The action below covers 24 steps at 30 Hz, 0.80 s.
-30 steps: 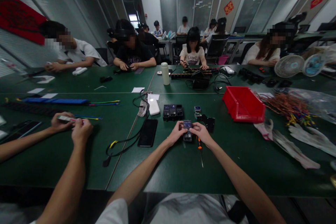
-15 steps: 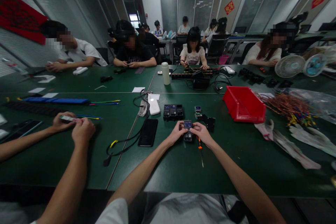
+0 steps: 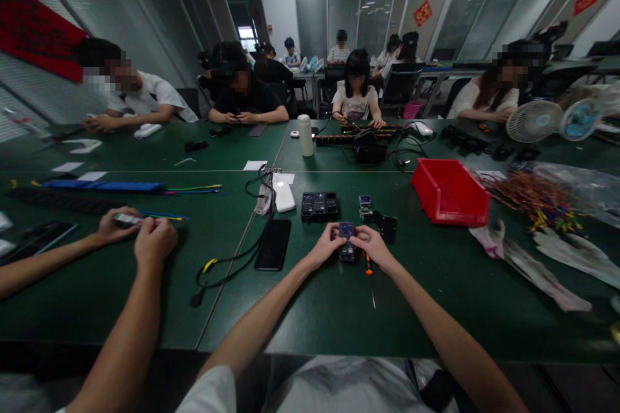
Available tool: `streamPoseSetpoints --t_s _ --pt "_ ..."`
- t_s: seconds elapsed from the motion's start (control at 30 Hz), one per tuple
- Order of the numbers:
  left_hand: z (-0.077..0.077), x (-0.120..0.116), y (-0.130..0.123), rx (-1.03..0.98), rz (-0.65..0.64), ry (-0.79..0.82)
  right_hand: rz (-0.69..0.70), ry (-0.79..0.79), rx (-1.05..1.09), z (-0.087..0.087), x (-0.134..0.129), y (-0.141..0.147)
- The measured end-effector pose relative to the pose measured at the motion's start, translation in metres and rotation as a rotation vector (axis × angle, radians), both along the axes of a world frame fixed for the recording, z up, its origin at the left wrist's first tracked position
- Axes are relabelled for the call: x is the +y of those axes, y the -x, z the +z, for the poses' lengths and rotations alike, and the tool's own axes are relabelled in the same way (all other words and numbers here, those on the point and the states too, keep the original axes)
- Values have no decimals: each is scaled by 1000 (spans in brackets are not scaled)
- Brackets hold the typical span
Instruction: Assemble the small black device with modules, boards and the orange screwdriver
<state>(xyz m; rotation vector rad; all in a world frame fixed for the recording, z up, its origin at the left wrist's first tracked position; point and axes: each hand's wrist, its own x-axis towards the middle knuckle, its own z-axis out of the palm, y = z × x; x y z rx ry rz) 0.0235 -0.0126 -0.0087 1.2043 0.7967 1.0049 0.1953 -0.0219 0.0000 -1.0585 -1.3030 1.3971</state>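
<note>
My left hand [image 3: 327, 242] and my right hand [image 3: 372, 244] are closed on opposite sides of a small black electronic module with a dark bluish screen [image 3: 346, 230]. The module is low over the table, its lower black part showing between my thumbs. Beside my right hand lies a screwdriver [image 3: 369, 269] with an orange and black handle, its shaft pointing toward me. Just beyond my hands sits a black holder [image 3: 320, 206] with several similar modules. A small green circuit board [image 3: 365, 208] and a flat black plate [image 3: 386, 227] lie past my right hand.
A red bin [image 3: 450, 197], bundled wires [image 3: 537, 200] and work gloves [image 3: 537, 268] lie to the right. Leftward are a black phone [image 3: 273, 245], a looped black cable [image 3: 227, 264] and a white power bank [image 3: 283, 195]. A co-worker's hands [image 3: 145, 232] are farther left.
My hands and the module stay in nearly the same place. The co-worker's hand at the left has shifted very slightly.
</note>
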Motion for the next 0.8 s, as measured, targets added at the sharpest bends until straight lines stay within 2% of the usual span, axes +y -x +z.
streamPoseSetpoints --t_s 0.8 --pt "1 0 0 31 34 -1 -14 25 48 4 0 -2"
